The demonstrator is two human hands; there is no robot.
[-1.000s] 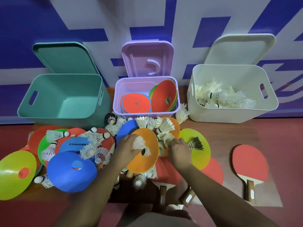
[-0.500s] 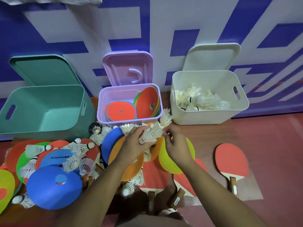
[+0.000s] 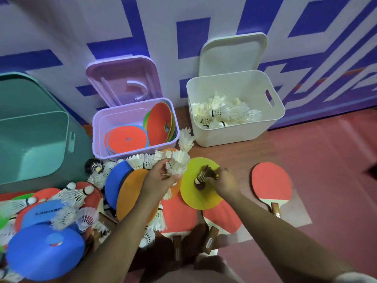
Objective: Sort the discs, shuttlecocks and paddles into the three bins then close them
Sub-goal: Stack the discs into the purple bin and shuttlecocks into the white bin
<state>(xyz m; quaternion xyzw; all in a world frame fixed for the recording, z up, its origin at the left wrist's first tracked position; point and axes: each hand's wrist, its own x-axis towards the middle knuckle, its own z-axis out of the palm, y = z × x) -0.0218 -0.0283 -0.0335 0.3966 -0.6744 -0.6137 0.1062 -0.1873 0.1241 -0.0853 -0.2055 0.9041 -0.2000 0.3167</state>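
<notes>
Wall: we see a white wall (image 3: 61,37) with broad blue angular bands painted across it.
Floor: below the wall we see a dull red floor (image 3: 336,180).
Brown strip: at the foot of the wall lies a brown, wood-like surface (image 3: 228,154).
Light: we find it soft and even on the wall.

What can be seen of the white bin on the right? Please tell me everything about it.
The white bin looks like smooth plastic, rectangular with rounded corners and a slot handle in its right wall. It stands upright and open on the floor. Its white lid stands behind it, leaning against the wall. Inside lies a loose heap of white shuttlecocks, filling only the bottom.
</notes>
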